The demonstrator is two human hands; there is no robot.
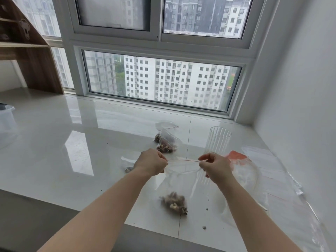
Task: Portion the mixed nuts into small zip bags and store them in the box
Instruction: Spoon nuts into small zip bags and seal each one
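Clearly you held the zip bag (179, 180) up off the sill (72, 142) by its top strip so the nuts (175, 203) would drop to the bottom and stay clear of the seal. Your left hand (151, 163) had its fingers curled and pinched together on the left end of the strip; your right hand (214, 165) pinched the right end the same way, pulling the reddish seal line taut between them, which I judge suited pressing it closed. Two filled bags (166, 140) lay together farther back, near the window, likely parked there until boxing. A ribbed clear cup (219, 139) stood upright just behind your right hand. A clear tub (7, 115) sat at the far left edge, well apart; I could not tell whether it was the storage box.
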